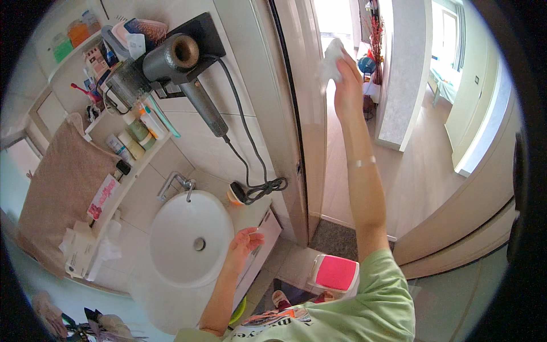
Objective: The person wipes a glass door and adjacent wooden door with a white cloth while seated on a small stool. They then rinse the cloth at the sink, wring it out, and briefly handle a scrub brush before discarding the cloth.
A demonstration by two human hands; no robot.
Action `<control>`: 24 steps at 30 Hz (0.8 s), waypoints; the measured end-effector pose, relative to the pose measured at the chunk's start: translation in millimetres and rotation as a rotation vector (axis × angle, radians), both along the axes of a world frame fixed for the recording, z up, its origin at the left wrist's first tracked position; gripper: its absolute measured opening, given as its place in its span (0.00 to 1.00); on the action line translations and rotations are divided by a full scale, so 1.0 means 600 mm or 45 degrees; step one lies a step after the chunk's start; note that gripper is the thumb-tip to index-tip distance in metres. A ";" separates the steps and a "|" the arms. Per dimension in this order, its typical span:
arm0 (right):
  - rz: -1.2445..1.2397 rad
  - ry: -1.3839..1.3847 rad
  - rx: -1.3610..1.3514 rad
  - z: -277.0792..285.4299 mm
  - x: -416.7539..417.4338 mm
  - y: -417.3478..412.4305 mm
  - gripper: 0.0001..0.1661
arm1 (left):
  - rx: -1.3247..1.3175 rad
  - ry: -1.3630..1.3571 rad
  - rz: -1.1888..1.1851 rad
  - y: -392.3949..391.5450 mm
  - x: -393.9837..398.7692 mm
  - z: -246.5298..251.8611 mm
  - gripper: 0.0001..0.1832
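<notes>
My right hand is raised at the end of an outstretched arm. Its fingers are wrapped around a crumpled white cloth or tissue, pressed against the edge of the door frame. Lower down, my left hand hovers by the right rim of a round white washbasin. Its fingers are loosely bent and apart, and I see nothing held in them. Beside that hand is the front edge of the vanity counter.
A grey hair dryer hangs on the wall, its cord bundled on the counter. A shelf carries bottles, a brown towel and tissues. The chrome faucet stands behind the basin. A pink-lidded bin is on the floor.
</notes>
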State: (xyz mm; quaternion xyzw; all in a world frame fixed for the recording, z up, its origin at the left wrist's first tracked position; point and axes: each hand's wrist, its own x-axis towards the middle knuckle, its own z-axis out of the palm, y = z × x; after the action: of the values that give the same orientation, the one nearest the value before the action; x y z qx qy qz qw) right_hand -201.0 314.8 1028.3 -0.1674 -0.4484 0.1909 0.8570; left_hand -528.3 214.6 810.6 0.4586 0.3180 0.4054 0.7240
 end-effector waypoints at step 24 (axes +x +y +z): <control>0.443 0.186 -0.798 -0.440 0.000 -0.057 0.15 | -0.024 0.018 0.033 -0.042 0.228 0.021 0.14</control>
State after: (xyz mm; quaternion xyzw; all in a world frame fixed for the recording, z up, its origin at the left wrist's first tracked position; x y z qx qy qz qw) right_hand -201.3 280.4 764.3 -0.3291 -0.3274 0.4734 0.7486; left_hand -391.3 189.2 823.0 0.4502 0.3329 0.4087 0.7207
